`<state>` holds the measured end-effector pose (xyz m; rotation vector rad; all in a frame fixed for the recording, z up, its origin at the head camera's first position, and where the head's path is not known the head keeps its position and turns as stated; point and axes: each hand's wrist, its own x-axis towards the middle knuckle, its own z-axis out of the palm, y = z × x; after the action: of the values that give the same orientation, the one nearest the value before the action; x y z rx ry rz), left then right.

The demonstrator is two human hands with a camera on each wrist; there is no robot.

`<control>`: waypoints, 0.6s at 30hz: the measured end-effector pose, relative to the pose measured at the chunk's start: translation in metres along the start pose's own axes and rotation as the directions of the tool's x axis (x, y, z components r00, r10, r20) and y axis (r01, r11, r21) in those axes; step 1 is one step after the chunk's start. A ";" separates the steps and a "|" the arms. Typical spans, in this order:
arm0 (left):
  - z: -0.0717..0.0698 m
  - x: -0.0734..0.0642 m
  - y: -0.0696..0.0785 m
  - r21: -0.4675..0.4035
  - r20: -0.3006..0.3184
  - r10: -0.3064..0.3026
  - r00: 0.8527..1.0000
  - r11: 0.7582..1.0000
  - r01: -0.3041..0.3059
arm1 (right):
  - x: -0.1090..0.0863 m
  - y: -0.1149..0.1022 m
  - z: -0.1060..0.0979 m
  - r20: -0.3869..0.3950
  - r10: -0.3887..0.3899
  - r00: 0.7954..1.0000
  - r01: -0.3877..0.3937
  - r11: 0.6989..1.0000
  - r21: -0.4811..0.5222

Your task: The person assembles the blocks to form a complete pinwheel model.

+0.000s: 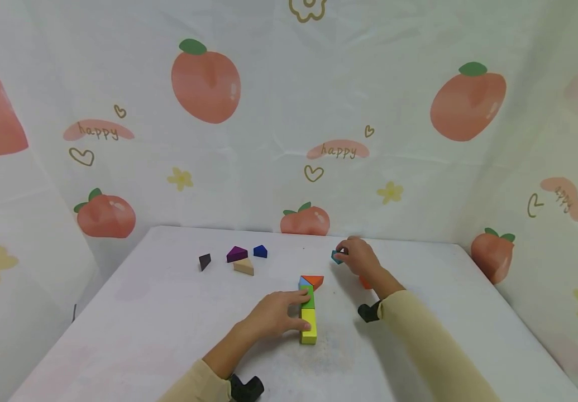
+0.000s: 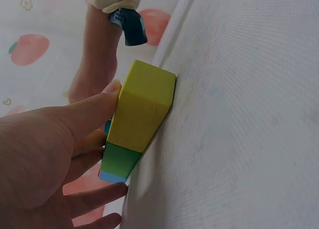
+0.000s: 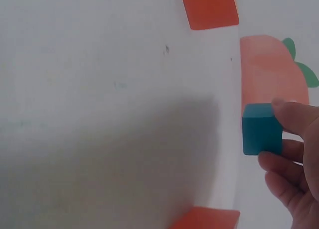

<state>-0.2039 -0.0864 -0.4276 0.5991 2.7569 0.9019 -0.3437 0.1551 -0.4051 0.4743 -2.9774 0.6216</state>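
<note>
Head view: my right grip [image 1: 362, 260] is pinching a teal cube [image 3: 262, 130]; my left grip [image 1: 275, 315] is resting, spread, against a yellow block [image 1: 309, 335] and green block [image 1: 309, 302].

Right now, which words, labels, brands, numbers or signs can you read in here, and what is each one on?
"happy": on the left pink patch, printed on the cloth.
"happy": on the middle pink patch of the cloth.
"appy": on the right pink patch of the cloth, tilted; no first letter can be made out.
No lettering shows on the yellow block, green block or teal block.
</note>
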 end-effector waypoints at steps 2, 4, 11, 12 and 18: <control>0.000 0.000 0.000 0.001 0.001 0.001 1.000 1.000 -0.001 | 0.001 -0.002 0.004 -0.006 -0.029 1.000 0.029 1.000 0.002; 0.000 0.000 0.000 0.004 0.002 0.001 1.000 1.000 -0.001 | 0.001 -0.004 0.008 -0.014 -0.054 0.998 0.054 0.998 0.012; 0.000 0.001 -0.001 0.012 0.003 -0.001 1.000 1.000 0.001 | 0.002 -0.016 0.017 -0.013 -0.112 0.994 0.112 0.993 0.019; 0.000 0.001 -0.001 0.013 0.004 0.001 1.000 1.000 -0.001 | 0.002 -0.017 0.017 -0.007 -0.113 0.994 0.114 0.993 0.018; 0.000 0.001 -0.001 0.021 -0.001 0.020 1.000 1.000 -0.020 | 0.003 -0.028 0.024 0.034 -0.114 0.993 0.113 0.993 0.017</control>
<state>-0.2054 -0.0862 -0.4279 0.6309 2.7690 0.8792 -0.3378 0.1201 -0.4158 0.6574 -2.9539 0.6320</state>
